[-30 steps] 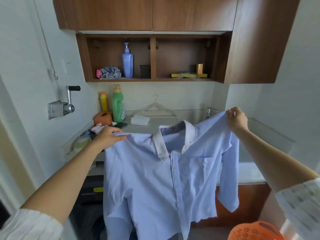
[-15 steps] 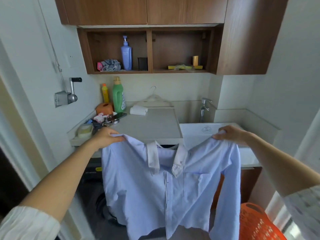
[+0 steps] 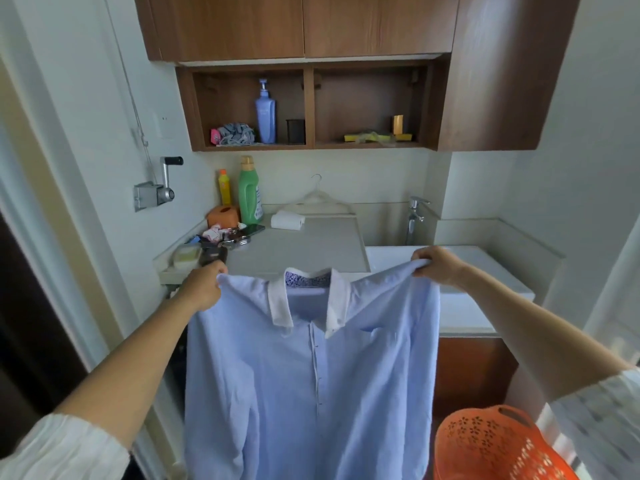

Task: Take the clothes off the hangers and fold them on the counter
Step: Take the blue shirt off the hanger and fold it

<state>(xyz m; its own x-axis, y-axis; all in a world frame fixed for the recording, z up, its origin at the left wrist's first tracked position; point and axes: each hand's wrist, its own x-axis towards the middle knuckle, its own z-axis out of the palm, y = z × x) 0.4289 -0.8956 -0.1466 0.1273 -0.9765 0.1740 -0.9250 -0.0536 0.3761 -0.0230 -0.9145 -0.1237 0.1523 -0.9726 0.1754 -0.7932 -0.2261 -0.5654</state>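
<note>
Shirt [image 3: 311,375] hangs front-out before worktop's [image 3: 298,247] near edge, stretched between your hands: left hand [image 3: 202,285] pinches one shoulder, right hand [image 3: 436,266] grips other shoulder.

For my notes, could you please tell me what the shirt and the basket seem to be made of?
Shirt: probably thin woven cotton, matte; it hangs in soft creases. Basket: apparently moulded plastic, slightly glossy orange, with rigid punched holes.
</note>
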